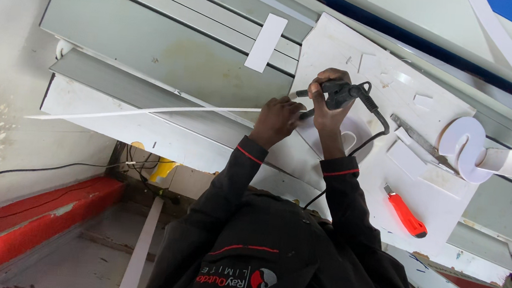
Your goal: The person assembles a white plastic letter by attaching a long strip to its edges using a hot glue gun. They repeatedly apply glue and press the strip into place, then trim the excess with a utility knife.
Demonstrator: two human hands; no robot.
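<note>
Hands work close together on a flat white board (362, 54) over grey metal profiles. Right hand (327, 101) is clamped around a black corded tool (342, 95). Left hand (278, 118) pinches the end of a long, thin white strip (148, 110). Beside lie a smooth orange utility knife (407, 216) and a curled white band (471, 150).

Matt white plastic strip (148, 110), black plastic tool (340, 94)

Bare white board (338, 46) open beyond hands; right side obstructed by metal blade (420, 138), tape roll (467, 147), red knife (407, 216).
</note>
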